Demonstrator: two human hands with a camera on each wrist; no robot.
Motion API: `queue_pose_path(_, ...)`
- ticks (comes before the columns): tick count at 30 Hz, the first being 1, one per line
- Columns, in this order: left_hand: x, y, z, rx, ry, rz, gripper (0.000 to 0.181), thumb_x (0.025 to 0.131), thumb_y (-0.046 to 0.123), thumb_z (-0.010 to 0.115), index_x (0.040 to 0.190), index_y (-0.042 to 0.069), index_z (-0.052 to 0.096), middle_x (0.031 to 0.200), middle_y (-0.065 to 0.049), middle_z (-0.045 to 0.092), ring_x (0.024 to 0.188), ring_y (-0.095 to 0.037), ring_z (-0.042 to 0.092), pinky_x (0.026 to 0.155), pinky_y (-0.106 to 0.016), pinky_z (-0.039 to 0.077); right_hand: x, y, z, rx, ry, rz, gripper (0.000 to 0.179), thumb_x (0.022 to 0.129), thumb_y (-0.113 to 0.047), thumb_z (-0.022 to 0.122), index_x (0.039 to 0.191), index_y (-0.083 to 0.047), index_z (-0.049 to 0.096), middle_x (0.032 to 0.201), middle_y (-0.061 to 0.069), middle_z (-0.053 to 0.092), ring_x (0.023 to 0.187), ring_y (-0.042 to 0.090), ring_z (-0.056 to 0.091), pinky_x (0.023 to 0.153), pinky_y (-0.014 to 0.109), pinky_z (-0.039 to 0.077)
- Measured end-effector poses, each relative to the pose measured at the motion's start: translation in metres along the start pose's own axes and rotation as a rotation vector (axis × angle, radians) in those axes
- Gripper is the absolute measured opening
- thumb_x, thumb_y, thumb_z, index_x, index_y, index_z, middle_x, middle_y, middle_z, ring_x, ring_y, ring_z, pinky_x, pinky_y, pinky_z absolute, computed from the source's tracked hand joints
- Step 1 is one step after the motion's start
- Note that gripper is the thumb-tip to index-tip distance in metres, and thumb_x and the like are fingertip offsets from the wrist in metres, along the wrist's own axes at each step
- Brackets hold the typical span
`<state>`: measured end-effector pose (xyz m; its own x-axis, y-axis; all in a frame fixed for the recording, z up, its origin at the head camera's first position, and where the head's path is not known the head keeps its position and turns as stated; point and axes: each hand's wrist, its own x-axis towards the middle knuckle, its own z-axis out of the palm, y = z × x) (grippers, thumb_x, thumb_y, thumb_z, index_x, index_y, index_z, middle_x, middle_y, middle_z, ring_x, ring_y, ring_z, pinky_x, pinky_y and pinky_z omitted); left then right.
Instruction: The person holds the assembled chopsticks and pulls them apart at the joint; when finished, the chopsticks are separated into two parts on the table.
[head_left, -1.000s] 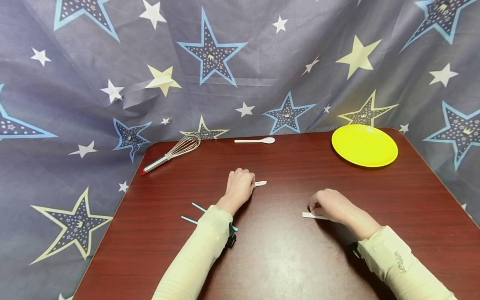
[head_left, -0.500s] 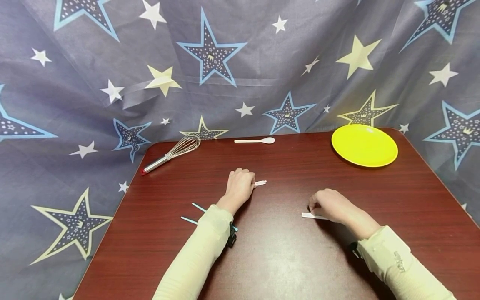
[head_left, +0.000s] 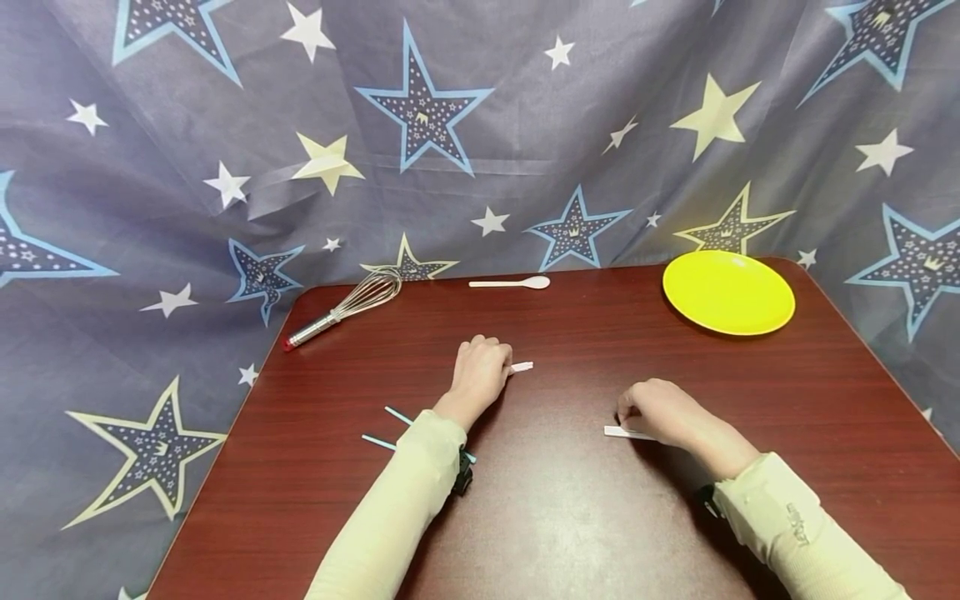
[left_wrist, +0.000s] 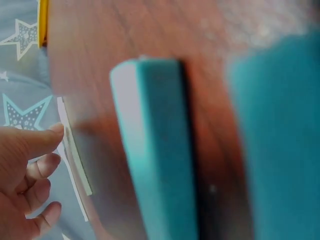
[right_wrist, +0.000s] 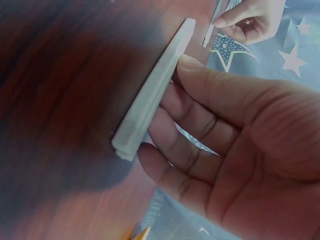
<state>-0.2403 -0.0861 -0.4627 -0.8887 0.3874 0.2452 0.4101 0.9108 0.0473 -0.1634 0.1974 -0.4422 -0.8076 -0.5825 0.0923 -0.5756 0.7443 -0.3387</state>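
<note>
My left hand (head_left: pixel 482 375) pinches white chopsticks (head_left: pixel 522 367) near the middle of the table, their tips poking out to its right. In the left wrist view they lie between thumb and fingertips, slightly apart. Nearer me on the right, my right hand (head_left: pixel 663 408) grips another pair of white chopsticks (right_wrist: pixel 150 100) low over the tabletop. The right wrist view shows the thumb tip on their edge, fingers curled behind. Two blue chopsticks (head_left: pixel 378 441) lie under my left forearm, partly hidden by the sleeve; they loom large in the left wrist view.
A whisk (head_left: pixel 341 312) with a red-tipped handle lies at the far left of the brown table (head_left: pixel 570 517). Along the back edge is a white spoon (head_left: pixel 510 283). A yellow plate (head_left: pixel 729 293) stands at the back right, before a star-patterned cloth (head_left: pixel 487 100).
Both hands hold their places. The tips of the chopsticks in my left hand have drawn slightly closer together.
</note>
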Motion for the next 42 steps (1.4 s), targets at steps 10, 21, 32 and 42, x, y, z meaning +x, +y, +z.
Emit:
queue_pose_path(10, -0.013, -0.009, -0.014, -0.107, -0.005, -0.02, 0.014, 0.083, 0.021, 0.075, 0.074, 0.02, 0.064, 0.074, 0.005, 0.057, 0.079, -0.02, 0.053, 0.07, -0.036, 0.041, 0.0, -0.003, -0.002, -0.014, 0.006, 0.007, 0.02, 0.073, -0.005, 0.079, 0.068, -0.018, 0.065, 0.064, -0.015, 0.055, 0.057, 0.004, 0.046, 0.057, 0.029, 0.043)
queue_pose_path(21, -0.037, -0.029, -0.032, -0.243, -0.024, -0.023, 0.008, 0.084, 0.02, 0.075, 0.079, 0.02, 0.069, 0.077, 0.004, 0.062, 0.082, -0.02, 0.054, 0.077, -0.04, 0.043, 0.003, -0.004, 0.0, -0.031, 0.069, -0.002, 0.02, 0.076, -0.008, 0.079, 0.069, -0.02, 0.065, 0.064, -0.013, 0.057, 0.058, 0.006, 0.051, 0.056, 0.033, 0.044)
queue_pose_path(32, -0.069, -0.064, -0.048, -0.322, -0.055, -0.005, 0.005, 0.083, 0.014, 0.076, 0.083, 0.018, 0.072, 0.08, 0.007, 0.063, 0.087, -0.021, 0.057, 0.081, -0.044, 0.044, 0.003, -0.006, -0.001, -0.017, 0.077, -0.032, 0.017, 0.077, -0.01, 0.079, 0.071, -0.021, 0.067, 0.065, -0.015, 0.058, 0.058, 0.005, 0.05, 0.056, 0.032, 0.044)
queue_pose_path(42, -0.097, -0.085, -0.052, -0.319, -0.134, -0.002, 0.011, 0.082, 0.011, 0.077, 0.091, 0.017, 0.073, 0.086, 0.004, 0.063, 0.09, -0.021, 0.057, 0.08, -0.045, 0.044, 0.004, -0.007, -0.001, -0.004, 0.07, -0.032, 0.014, 0.079, -0.012, 0.078, 0.074, -0.021, 0.069, 0.067, -0.014, 0.06, 0.059, 0.005, 0.051, 0.056, 0.032, 0.043)
